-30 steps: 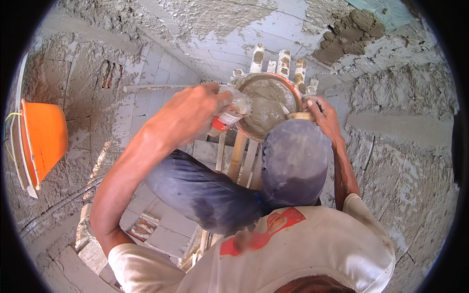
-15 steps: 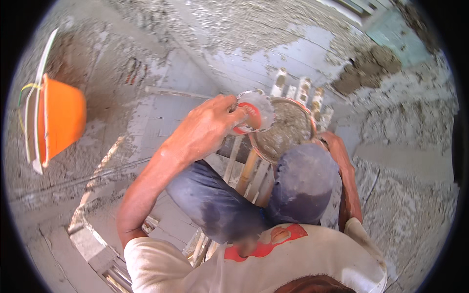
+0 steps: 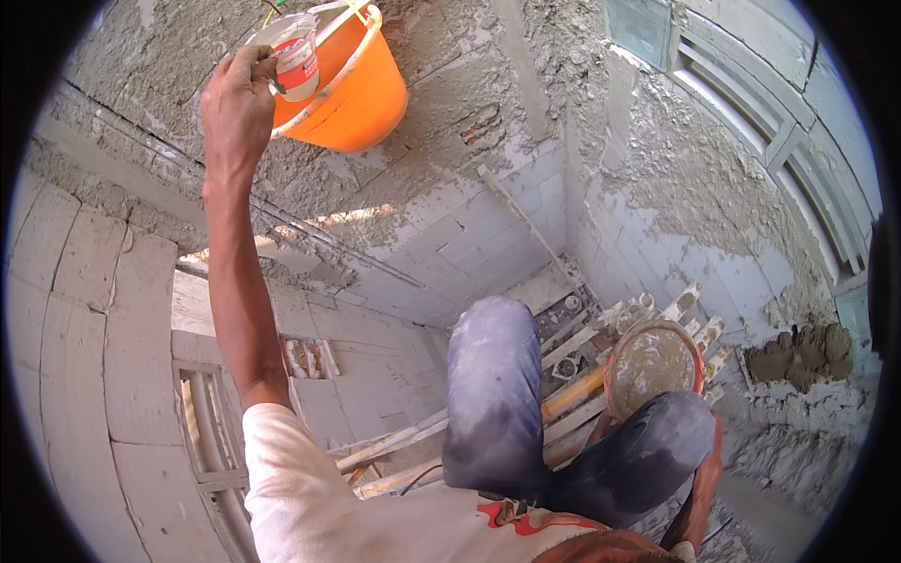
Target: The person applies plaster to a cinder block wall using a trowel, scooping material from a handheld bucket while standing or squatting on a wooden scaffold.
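Observation:
With my left arm stretched out to the upper left, my left hand [image 3: 241, 98] grips the rim of a clear plastic tub [image 3: 298, 70] with a red and white label. The tub is over the mouth of an orange bucket [image 3: 361, 108], whose rim is smeared with mortar. My right forearm [image 3: 696, 493] passes around the outside of my bent right knee. The right hand is mostly hidden behind that leg; a bit of skin shows below a round bucket of wet grey mortar [image 3: 649, 368]. Whether its fingers grip that bucket cannot be seen.
Bamboo poles and boards [image 3: 572, 399] lie beneath my legs, their mortar-crusted ends beside the mortar bucket. Rough, partly plastered walls [image 3: 648, 150] surround me. A louvred window frame [image 3: 770, 89] is at the upper right, and a clump of mortar [image 3: 802, 357] sticks out below it.
My left hand has carried the plastic tub from beside the mortar bucket to the orange bucket. The view has swung left, and my right hand has gone mostly out of sight behind my knee.

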`<state>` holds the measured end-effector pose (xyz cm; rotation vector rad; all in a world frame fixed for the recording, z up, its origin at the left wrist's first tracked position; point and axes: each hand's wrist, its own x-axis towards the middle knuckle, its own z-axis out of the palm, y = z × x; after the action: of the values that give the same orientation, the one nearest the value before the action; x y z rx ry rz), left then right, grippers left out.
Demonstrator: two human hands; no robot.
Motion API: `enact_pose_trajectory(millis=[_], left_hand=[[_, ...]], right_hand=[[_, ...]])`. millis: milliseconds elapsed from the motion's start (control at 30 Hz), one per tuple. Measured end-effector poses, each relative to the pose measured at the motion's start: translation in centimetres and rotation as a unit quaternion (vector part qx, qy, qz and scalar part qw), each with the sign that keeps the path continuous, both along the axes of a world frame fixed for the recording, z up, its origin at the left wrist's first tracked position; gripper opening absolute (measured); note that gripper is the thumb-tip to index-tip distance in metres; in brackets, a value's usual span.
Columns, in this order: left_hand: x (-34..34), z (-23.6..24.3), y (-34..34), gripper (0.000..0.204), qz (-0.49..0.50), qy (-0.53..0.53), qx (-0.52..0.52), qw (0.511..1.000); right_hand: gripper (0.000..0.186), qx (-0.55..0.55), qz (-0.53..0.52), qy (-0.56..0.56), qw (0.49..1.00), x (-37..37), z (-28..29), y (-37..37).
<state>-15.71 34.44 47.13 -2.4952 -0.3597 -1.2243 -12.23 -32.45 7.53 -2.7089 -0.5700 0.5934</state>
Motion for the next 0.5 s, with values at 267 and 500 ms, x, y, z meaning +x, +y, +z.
enact_pose_trajectory(millis=[267, 500], left_hand=[[6.0, 0.0, 7.8, 0.027, 0.062, 0.183, -0.033, 0.981], [6.4, -11.2, -11.0, 0.036, -0.102, 0.061, -0.246, 0.962]], right_hand=[[0.015, -0.017, 0.040, -0.010, 0.999, 2.2, 2.4, 1.6], [0.015, -0.160, 0.229, -0.075, 0.957, 7.0, 3.8, 4.2]])
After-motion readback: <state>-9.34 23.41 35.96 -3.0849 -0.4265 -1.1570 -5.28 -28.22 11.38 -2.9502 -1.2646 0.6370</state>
